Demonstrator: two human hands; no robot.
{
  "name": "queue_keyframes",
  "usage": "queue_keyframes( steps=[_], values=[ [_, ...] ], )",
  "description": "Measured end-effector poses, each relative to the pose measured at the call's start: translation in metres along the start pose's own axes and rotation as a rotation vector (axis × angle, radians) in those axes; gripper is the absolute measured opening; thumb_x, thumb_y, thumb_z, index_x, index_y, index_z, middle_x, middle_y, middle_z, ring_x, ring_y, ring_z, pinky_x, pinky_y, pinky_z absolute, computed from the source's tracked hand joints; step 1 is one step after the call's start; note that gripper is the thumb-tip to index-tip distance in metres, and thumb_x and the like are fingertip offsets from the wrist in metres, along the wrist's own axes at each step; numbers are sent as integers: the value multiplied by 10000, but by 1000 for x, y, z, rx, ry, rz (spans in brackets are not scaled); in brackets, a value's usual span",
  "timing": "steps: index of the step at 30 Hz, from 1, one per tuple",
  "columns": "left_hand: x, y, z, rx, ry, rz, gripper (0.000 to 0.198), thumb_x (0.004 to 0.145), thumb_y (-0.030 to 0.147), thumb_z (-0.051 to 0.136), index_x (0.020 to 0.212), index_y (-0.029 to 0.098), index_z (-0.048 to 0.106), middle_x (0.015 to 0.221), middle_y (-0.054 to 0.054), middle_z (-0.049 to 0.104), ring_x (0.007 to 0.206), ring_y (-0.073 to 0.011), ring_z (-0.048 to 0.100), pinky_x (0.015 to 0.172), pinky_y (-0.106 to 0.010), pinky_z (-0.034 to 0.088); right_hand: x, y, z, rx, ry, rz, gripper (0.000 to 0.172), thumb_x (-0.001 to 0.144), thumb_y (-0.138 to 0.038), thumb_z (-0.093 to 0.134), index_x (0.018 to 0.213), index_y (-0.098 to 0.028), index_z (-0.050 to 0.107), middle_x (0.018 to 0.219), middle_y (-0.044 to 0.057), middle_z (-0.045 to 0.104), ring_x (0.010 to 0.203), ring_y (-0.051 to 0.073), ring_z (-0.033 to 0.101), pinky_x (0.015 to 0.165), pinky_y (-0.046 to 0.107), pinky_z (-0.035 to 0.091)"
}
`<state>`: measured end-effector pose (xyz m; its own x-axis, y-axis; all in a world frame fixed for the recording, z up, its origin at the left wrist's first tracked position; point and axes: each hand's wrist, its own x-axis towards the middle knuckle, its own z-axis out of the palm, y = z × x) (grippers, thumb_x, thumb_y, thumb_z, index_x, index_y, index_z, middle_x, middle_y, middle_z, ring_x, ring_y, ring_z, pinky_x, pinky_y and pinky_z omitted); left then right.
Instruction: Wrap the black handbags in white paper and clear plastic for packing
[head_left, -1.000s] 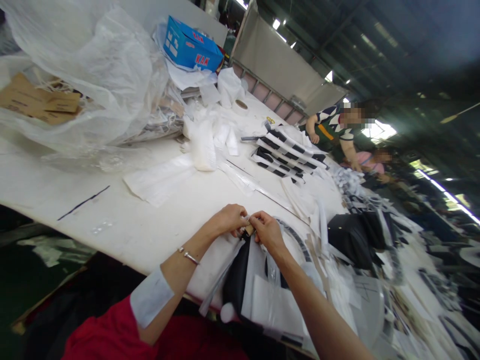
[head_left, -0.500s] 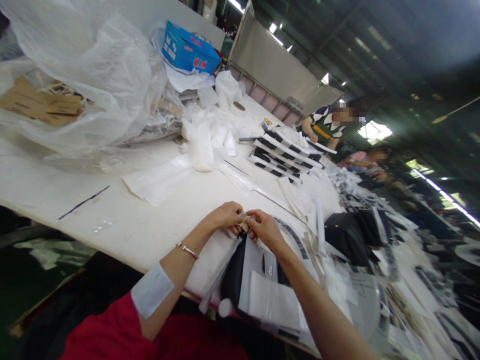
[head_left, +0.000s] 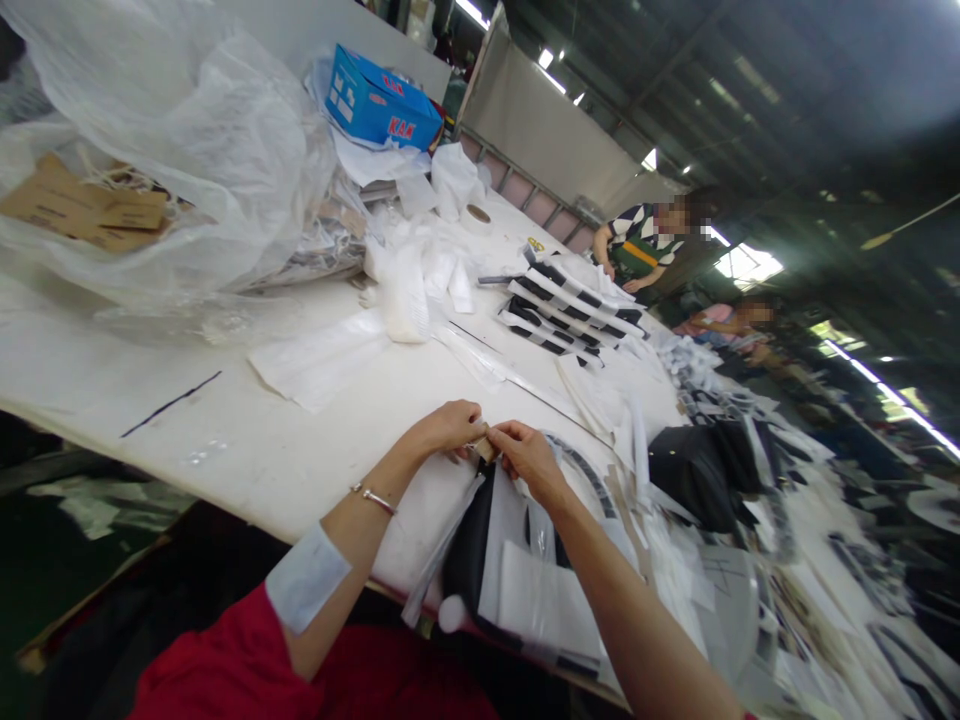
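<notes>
at the centre of the frame, the right hand [head_left: 529, 462] has its grip pinched on a small tan tag [head_left: 486, 450], thumb and forefinger together. the left hand [head_left: 450, 428] is curled against the tag's left edge; what its fingertips pinch cannot be told. the tag sits at the upper end of a black bag [head_left: 466, 562], which lies at bottom centre on the white surface [head_left: 322, 455], partly covered by white wrapping sheet [head_left: 551, 590]. upper left, a clear plastic bag [head_left: 247, 130] holds brown cards [head_left: 71, 205], near a blue box [head_left: 382, 98]. a stack of black pieces with white strips [head_left: 570, 310] lies right of upper centre; a co-worker [head_left: 637, 245] is beyond it.
</notes>
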<state>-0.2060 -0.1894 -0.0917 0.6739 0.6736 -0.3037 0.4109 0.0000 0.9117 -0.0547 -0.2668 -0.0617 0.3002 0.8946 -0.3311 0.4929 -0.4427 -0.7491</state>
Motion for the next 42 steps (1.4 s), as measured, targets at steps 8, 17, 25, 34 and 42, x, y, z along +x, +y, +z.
queue_keyframes(
  steps=[8,17,25,34,42],
  values=[
    [3,-1,-10,302,117,62,117,773,276,498,700,193,538,780,-53,650,796,-217,632,697,-301,465,4,-2,1,-82,-3,46,221,790,-382,590,826,-187,687,618,-18,612,445,92,463,368,203,340],
    [1,0,-13,362,112,73,195,796,327,479,770,189,616,782,-44,669,720,-191,607,636,-280,418,10,-3,2,-174,12,-31,293,760,-445,624,844,-192,745,701,4,695,575,120,563,539,226,427],
    [1,-2,-14,347,126,81,117,761,241,485,728,194,587,756,-27,640,689,-176,576,609,-271,391,9,-5,-1,-179,-16,25,208,707,-350,600,711,-171,707,583,-17,617,515,101,465,501,227,343],
    [1,-3,-18,255,168,58,79,755,217,485,684,199,515,707,-14,587,668,-172,573,614,-266,416,8,1,-7,-245,-90,71,154,694,-252,593,796,-188,689,524,-68,507,443,75,371,443,215,276],
    [1,-4,-28,14,219,17,53,709,186,478,670,201,445,638,19,512,577,-147,566,543,-239,440,4,-4,-13,-216,-180,90,229,719,-256,599,907,-199,718,602,-49,584,456,81,404,447,222,301]
  ],
)
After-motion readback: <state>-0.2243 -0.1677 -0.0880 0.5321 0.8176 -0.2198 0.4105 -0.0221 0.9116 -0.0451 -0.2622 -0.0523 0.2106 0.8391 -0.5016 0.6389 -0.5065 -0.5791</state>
